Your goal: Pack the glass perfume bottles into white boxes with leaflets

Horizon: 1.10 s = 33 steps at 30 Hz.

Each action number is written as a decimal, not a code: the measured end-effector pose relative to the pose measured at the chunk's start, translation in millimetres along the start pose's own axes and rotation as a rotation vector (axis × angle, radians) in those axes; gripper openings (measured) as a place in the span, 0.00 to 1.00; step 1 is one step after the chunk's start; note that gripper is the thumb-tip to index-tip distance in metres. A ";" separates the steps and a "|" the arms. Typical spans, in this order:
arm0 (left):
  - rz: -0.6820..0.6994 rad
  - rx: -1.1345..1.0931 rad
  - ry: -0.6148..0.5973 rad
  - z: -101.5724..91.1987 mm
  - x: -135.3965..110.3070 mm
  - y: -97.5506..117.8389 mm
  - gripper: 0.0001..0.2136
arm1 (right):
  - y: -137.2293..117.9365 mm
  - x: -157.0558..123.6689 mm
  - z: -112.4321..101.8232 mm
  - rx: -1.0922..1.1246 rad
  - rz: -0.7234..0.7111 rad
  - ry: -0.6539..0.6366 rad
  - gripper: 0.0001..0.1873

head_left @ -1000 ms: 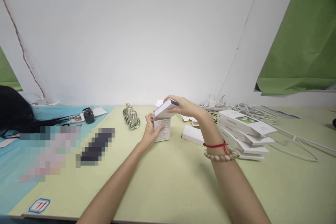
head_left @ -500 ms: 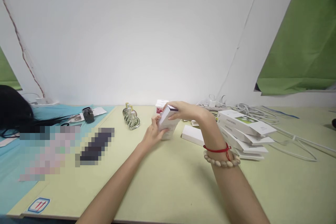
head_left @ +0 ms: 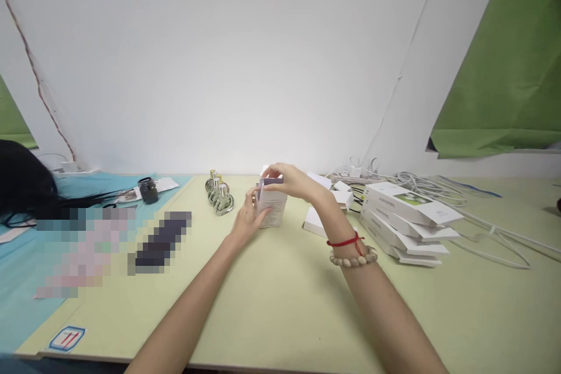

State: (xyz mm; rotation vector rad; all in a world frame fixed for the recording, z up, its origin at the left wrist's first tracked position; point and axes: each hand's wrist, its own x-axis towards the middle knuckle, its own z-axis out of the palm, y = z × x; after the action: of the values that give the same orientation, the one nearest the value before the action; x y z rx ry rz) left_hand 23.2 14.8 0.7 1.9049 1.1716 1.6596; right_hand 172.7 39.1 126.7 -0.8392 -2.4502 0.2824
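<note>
A small white box (head_left: 272, 215) with fine grey print stands upright in the middle of the table, its top edge dark purple. My left hand (head_left: 249, 217) is wrapped round its left side, thumb across the front. From above, my right hand (head_left: 291, 180) pinches the top edge of the same box; the far fingertips are partly hidden behind it. Another white box behind is mostly covered by my hands. Several glass bottles (head_left: 219, 193) with gold and silver caps stand in a row to the left.
To the right lie a stack of flat white boxes (head_left: 405, 216) and loose white boxes (head_left: 314, 222). White cables (head_left: 495, 234) run behind them. A black jar (head_left: 148, 190) stands on the blue cloth (head_left: 17, 280) at left, near a person's dark hair (head_left: 26, 187).
The box has gone from tilted to more upright and shifted slightly left. My right hand has moved left with it, uncovering more loose white boxes behind the wrist.
</note>
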 end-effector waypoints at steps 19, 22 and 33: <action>0.110 0.255 -0.038 -4.2 -1.6 2.5 0.14 | 2.8 8.0 10.3 -0.266 0.139 0.133 0.07; 0.125 0.253 -0.042 -4.8 -1.1 3.2 0.13 | 5.8 10.1 16.2 -0.266 0.138 0.102 0.06; 0.097 0.272 0.043 -3.8 3.5 4.5 0.11 | 6.2 9.1 30.4 -0.318 0.124 0.107 0.10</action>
State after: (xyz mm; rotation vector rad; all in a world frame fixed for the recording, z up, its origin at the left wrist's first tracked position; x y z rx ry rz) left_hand 21.1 14.0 7.1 2.1280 1.4045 1.6687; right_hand 153.2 48.8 102.8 -1.1109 -2.3799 -0.1107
